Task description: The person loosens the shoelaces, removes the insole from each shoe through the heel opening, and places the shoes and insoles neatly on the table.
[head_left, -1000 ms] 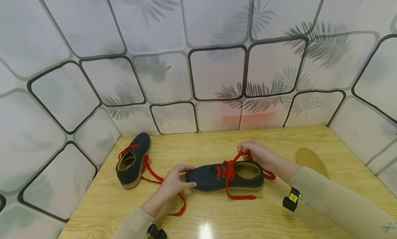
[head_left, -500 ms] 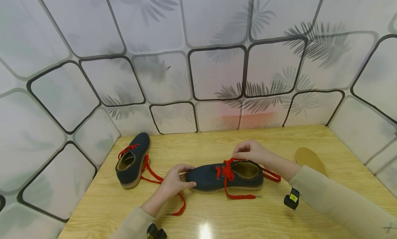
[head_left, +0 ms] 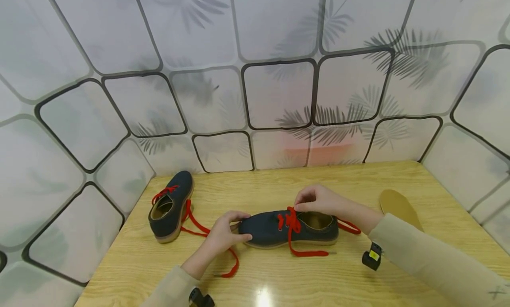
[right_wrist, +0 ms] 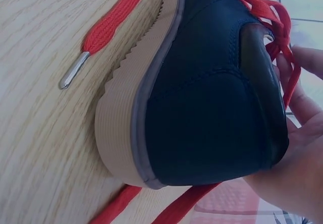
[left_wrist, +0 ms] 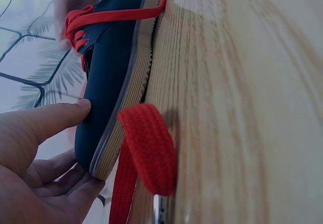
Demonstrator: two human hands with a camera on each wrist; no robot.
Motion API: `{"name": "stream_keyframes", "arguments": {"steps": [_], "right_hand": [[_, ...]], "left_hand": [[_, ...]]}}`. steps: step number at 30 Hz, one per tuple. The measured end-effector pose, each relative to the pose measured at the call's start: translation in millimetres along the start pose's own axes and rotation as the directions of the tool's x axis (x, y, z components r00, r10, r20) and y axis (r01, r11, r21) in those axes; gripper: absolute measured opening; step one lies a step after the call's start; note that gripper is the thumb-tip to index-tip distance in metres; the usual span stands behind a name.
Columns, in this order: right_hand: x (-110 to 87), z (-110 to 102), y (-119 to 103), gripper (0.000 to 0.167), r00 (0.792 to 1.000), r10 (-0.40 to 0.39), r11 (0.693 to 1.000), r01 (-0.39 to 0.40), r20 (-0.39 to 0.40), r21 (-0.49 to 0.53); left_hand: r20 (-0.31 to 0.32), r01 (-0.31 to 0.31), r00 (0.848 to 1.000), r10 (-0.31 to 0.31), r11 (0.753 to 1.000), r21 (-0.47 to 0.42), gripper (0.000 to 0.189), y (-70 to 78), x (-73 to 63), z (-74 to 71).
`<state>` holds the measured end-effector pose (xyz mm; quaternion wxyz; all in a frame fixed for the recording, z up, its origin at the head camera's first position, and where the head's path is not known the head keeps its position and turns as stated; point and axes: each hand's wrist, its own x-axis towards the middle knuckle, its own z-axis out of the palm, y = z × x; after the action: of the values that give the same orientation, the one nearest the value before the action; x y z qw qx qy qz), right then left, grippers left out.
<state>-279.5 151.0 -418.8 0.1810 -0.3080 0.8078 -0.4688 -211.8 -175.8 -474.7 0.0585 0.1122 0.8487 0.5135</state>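
A navy canvas shoe [head_left: 263, 228] lies sole-down on the table, its toe to the left and its opening to the right. My left hand [head_left: 223, 231] grips the toe between thumb and fingers; the left wrist view shows the thumb on the upper and the fingertips around the toe's end. At the top of the lacing, my right hand [head_left: 320, 200] pinches the red shoelace [head_left: 293, 223] beside its knot. One lace end with a metal tip [right_wrist: 74, 70] lies along the near side of the shoe. The right fingertips are partly hidden behind the lace in the right wrist view.
A second navy shoe [head_left: 181, 196] with red laces stands at the back left. Its loose lace [head_left: 235, 267] trails over the wooden table [head_left: 318, 285] beneath my left wrist. A tan insole [head_left: 398, 205] lies at the right. Patterned fabric walls surround the table.
My right hand has come down and left from above the shoe's opening to the knot, bringing the lace lower. The left hand and shoe have stayed put.
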Motion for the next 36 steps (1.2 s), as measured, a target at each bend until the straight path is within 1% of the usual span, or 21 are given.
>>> {"name": "stream_keyframes", "arguments": {"steps": [4, 7, 12, 17, 23, 29, 34, 36], "right_hand": [[0.1, 1.0, 0.4, 0.013, 1.0, -0.01, 1.0, 0.01, 0.006, 0.002], [-0.7, 1.7, 0.1, 0.012, 1.0, 0.007, 1.0, -0.007, 0.003, 0.008], [-1.4, 3.1, -2.4, 0.014, 0.997, 0.082, 0.996, -0.081, -0.015, 0.032], [-0.6, 2.0, -4.0, 0.017, 0.986, 0.162, 0.984, -0.159, -0.033, 0.081], [-1.2, -1.7, -1.9, 0.022, 0.978, 0.198, 0.971, -0.188, -0.058, 0.148], [-0.9, -3.6, 2.9, 0.023, 0.968, 0.241, 0.945, -0.216, -0.073, 0.246], [-1.0, -2.8, 3.0, 0.021, 0.953, 0.282, 0.917, -0.232, -0.114, 0.325], [-1.0, -2.6, 3.0, 0.02, 0.948, 0.292, 0.91, -0.233, -0.13, 0.342]], "left_hand": [[-0.001, 0.001, 1.0, -0.001, 1.0, 0.0, 0.051, -0.8, -0.3, 0.3], [-0.005, 0.005, 1.0, -0.005, 1.0, 0.0, 0.051, -0.7, -0.5, 0.5], [-0.008, 0.01, 1.0, -0.01, 1.0, -0.002, 0.051, 0.2, -0.8, 0.4], [-0.009, 0.009, 1.0, -0.009, 1.0, -0.007, 0.051, 1.2, -1.4, -0.1], [-0.009, 0.007, 1.0, -0.007, 1.0, -0.009, 0.051, 1.9, -1.6, -0.5], [-0.011, 0.011, 1.0, -0.011, 1.0, -0.001, 0.051, 1.9, -1.1, -0.2], [-0.008, 0.01, 1.0, -0.01, 1.0, 0.0, 0.051, 1.9, -1.2, -0.1], [-0.008, 0.01, 1.0, -0.01, 1.0, 0.002, 0.051, 1.9, -1.3, 0.0]]}}
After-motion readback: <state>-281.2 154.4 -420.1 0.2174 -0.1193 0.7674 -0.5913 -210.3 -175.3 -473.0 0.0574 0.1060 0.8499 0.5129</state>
